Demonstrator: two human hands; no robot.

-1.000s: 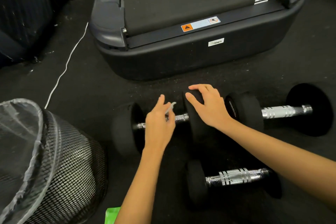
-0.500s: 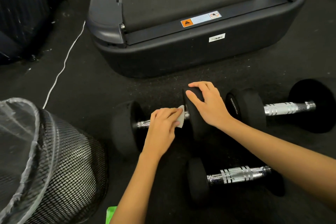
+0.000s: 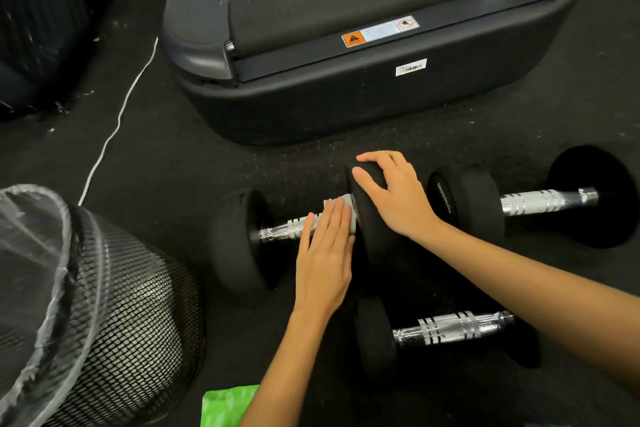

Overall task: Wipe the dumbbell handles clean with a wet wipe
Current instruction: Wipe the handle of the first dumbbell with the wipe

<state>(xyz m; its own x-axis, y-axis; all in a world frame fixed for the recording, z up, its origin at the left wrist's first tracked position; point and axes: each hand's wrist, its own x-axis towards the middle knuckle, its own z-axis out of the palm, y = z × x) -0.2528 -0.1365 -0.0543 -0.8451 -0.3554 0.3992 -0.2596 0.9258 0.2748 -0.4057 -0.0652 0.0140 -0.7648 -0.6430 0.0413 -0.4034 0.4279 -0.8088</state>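
Note:
Three black dumbbells with chrome handles lie on the dark floor. On the left dumbbell (image 3: 242, 239), my left hand (image 3: 325, 253) lies flat over the right part of the handle (image 3: 287, 229) and presses a white wet wipe (image 3: 346, 208) against it; the wipe shows only at my fingertips. My right hand (image 3: 394, 198) grips the top of that dumbbell's right weight (image 3: 367, 239). A second dumbbell (image 3: 540, 201) lies to the right. The third dumbbell (image 3: 450, 328) lies nearer to me, partly under my right forearm.
A treadmill's rear end (image 3: 363, 80) stands just beyond the dumbbells. A black mesh bin with a clear liner (image 3: 86, 305) sits at the lower left. A green packet (image 3: 228, 406) lies at the bottom edge. A white cable (image 3: 117, 121) runs across the floor at the left.
My left hand has come down from pinching the wipe above the handle to lying flat on the handle, and has slid right toward the weight. My right hand has stayed on the weight.

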